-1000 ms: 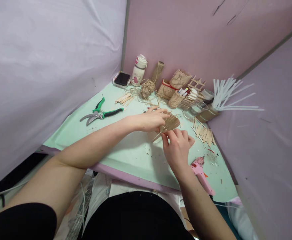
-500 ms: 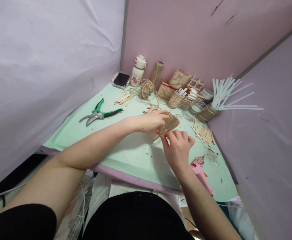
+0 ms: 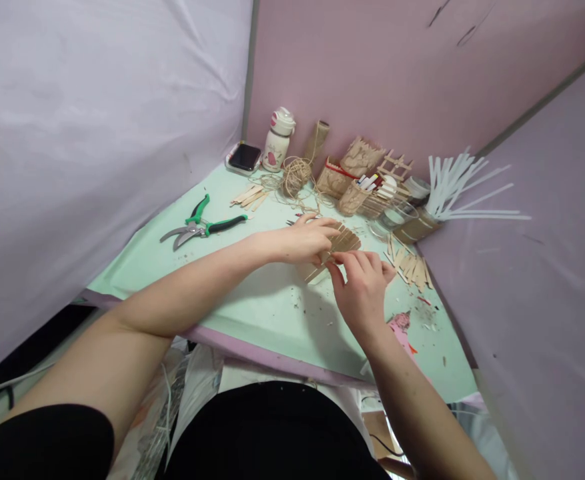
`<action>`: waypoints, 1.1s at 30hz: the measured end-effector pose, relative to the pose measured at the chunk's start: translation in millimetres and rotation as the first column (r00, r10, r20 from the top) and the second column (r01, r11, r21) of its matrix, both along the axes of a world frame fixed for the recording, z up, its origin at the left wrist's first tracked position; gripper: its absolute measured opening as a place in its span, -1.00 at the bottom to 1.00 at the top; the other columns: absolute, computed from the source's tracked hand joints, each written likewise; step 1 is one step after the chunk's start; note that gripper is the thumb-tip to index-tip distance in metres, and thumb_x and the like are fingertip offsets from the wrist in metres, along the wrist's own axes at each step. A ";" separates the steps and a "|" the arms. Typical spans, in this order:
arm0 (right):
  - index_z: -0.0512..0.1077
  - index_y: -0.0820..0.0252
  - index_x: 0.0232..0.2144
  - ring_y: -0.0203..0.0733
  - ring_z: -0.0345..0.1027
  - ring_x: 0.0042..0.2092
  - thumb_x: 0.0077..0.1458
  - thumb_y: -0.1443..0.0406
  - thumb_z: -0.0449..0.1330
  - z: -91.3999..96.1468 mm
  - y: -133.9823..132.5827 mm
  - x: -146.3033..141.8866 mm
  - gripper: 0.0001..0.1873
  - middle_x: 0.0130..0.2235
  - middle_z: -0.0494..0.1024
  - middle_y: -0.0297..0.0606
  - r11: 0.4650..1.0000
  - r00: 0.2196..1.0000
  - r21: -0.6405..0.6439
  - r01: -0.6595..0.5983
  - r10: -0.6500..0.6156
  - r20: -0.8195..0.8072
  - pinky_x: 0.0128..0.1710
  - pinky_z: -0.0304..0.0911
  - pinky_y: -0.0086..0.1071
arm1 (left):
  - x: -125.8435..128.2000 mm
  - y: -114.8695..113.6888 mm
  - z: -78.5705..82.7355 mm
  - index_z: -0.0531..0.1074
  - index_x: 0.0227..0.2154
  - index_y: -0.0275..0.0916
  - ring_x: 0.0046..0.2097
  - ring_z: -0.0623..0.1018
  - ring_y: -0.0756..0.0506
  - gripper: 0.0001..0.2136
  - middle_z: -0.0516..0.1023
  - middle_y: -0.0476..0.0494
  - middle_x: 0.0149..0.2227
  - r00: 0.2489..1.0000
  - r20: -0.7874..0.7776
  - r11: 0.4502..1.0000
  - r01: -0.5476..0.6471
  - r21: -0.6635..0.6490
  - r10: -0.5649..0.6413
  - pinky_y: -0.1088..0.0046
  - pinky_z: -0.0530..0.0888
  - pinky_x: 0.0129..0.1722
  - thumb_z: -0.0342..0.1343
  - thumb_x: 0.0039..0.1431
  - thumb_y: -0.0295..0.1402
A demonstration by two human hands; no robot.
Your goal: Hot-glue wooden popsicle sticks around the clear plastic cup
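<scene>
Stick panel | left hand clamps left side | right hand pinches near edge

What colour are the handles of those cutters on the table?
The cutter handles are green with black; the head view shows them best.

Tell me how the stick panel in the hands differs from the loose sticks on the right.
The stick panel has its sticks set side by side in one row; the loose sticks lie scattered at mixed angles. The panel is held by the left hand and right hand; the loose sticks lie untouched on the table. Both are pale wood.
</scene>
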State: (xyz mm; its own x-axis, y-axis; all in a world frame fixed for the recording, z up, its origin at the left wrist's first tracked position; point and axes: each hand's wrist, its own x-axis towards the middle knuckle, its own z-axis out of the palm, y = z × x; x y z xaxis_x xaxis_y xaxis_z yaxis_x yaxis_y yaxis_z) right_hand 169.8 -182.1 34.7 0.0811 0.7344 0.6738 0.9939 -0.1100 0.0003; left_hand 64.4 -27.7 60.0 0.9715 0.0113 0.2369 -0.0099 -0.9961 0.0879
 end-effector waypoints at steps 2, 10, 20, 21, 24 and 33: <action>0.44 0.12 -0.29 -0.10 0.32 -0.18 0.28 0.25 0.14 -1.2 0.3 0.0 -0.89 -0.31 0.60 -0.28 1.000 1.000 0.021 -0.005 0.005 0.016 -0.14 -0.09 -0.23 | -0.5 -0.6 1.1 0.57 -0.41 -0.22 0.34 0.17 -0.27 -0.92 0.47 -0.17 0.14 1.000 -0.004 1.000 -0.001 0.001 0.001 0.10 0.11 0.20 0.18 0.14 -0.43; 0.43 0.13 -0.31 -0.09 0.29 -0.18 0.29 0.23 0.12 -7.2 2.6 -0.5 -0.84 -0.31 0.58 -0.25 0.998 0.999 0.059 0.003 -0.001 -0.041 -0.13 -0.08 -0.22 | 0.1 1.5 -1.1 0.55 -0.48 -0.22 0.33 0.18 -0.28 -0.88 0.50 -0.17 0.06 0.999 0.029 0.999 0.038 -0.007 -0.038 0.12 0.14 0.16 0.17 0.15 -0.42; 0.41 0.14 -0.30 -0.10 0.28 -0.19 0.27 0.25 0.14 -11.4 3.3 0.8 -0.89 -0.31 0.55 -0.26 0.995 1.000 0.100 -0.008 0.008 0.005 -0.14 -0.05 -0.23 | 1.6 4.6 -7.5 0.53 -0.51 -0.23 0.32 0.19 -0.29 -0.87 0.52 -0.16 0.04 0.994 0.083 0.998 0.068 -0.018 -0.066 0.13 0.15 0.19 0.18 0.13 -0.41; 0.41 0.15 -0.29 -0.10 0.29 -0.18 0.26 0.26 0.15 -11.6 3.5 1.0 -0.90 -0.30 0.56 -0.25 0.995 1.000 0.103 -0.009 0.007 0.019 -0.13 -0.04 -0.23 | 1.5 4.3 -6.6 0.53 -0.51 -0.23 0.32 0.19 -0.29 -0.87 0.52 -0.17 0.04 0.995 0.073 0.998 0.064 -0.017 -0.062 0.13 0.15 0.19 0.18 0.14 -0.41; 0.39 0.16 -0.23 -0.07 0.30 -0.12 0.22 0.24 0.18 -12.8 4.1 1.5 -0.88 -0.21 0.58 -0.21 0.997 1.000 0.079 -0.003 0.001 0.029 -0.11 -0.03 -0.23 | 0.5 2.8 -2.9 0.53 -0.50 -0.24 0.32 0.19 -0.30 -0.89 0.52 -0.19 0.03 0.998 0.046 0.998 0.054 -0.017 -0.053 0.13 0.16 0.17 0.19 0.12 -0.43; 0.21 0.19 0.08 0.05 0.21 0.13 0.03 0.26 0.22 -24.9 3.4 -1.0 -0.45 0.09 0.45 -0.03 0.997 1.000 -0.082 -0.001 -0.001 -0.030 0.14 -0.01 -0.07 | 0.6 3.2 -3.3 0.53 -0.43 -0.22 0.30 0.23 -0.29 -0.94 0.50 -0.19 0.06 0.997 0.058 0.998 0.062 -0.028 -0.060 0.12 0.13 0.15 0.16 0.09 -0.44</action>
State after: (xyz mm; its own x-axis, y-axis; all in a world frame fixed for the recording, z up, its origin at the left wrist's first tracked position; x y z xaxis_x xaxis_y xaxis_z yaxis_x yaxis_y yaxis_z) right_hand 168.8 -178.7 9.8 0.1001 0.7870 0.6088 0.9936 -0.1109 -0.0201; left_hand 65.0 -24.6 56.7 0.9554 -0.0395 0.2925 -0.0761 -0.9905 0.1149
